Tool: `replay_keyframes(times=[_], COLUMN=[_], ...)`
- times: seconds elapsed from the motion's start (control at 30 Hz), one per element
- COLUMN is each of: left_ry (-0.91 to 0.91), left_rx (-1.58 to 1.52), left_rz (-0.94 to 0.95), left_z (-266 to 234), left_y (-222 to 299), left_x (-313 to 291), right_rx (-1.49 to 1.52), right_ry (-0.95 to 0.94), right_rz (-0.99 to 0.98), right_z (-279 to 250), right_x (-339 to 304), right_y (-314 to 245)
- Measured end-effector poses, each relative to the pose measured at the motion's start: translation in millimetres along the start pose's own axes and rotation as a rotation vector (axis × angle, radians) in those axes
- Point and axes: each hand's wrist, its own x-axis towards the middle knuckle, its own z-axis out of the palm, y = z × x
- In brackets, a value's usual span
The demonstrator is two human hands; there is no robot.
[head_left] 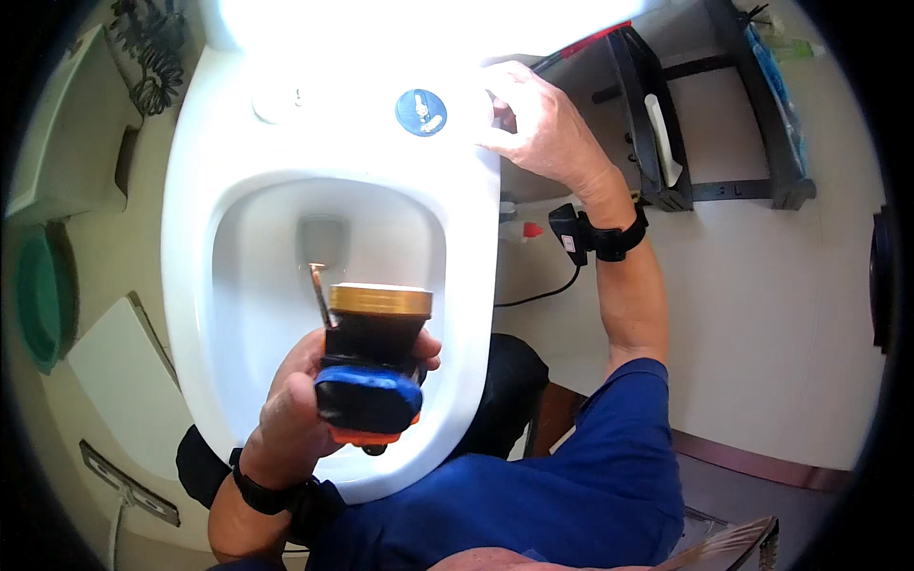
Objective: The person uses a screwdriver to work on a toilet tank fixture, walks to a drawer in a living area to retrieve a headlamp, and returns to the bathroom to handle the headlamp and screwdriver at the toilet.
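Note:
A white toilet bowl (186,257) without a seat fills the middle of the view. My left hand (290,400) is wrapped round a black lamp (371,333) with a gold ring, a blue pad and orange parts, held above the bowl. A bright glare whitens the toilet's back part. My right hand (533,119) is at the right rear edge of the toilet, thumb and fingers curled; glare hides what lies between them. Left of it, a dark blue disc (409,114) with a small metal fitting sits on the rear deck. A white round base (276,105) lies farther left.
A black rack (743,188) stands on the right, near a red-tipped bottle (530,229). At left are a white bin (67,143), a coiled hose (152,71), a green basin (43,295), a white panel (129,381) and a flat mop head (129,485).

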Motion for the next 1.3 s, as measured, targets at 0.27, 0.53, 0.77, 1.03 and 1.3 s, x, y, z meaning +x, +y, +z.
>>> replay_keyframes(times=[0.27,0.53,0.77,1.03,1.3], left_ry=[0.038,0.073,0.090,0.028,0.079], left_rx=[-0.068,-0.102,-0.013,-0.181,-0.209], left_rz=[-0.060,-0.112,0.001,0.035,0.159], left_z=[11.5,20.4,20.9,12.0,19.0], left_y=[-8.9,-14.3,-4.4,-2.5,1.8], left_x=[31.3,57.3,52.9,48.7,37.4], right_rx=[0.015,0.023,0.062,-0.046,0.060], right_ry=[-0.137,0.457,0.084,0.117,-0.010], right_rz=[0.148,-0.303,-0.015,0.043,0.041], right_z=[0.8,43.3,11.6,17.1,-46.8], right_x=[-21.7,-42.8,-19.4,-24.4,-55.0], right_y=[22.3,43.8,10.4,6.3,-66.4])
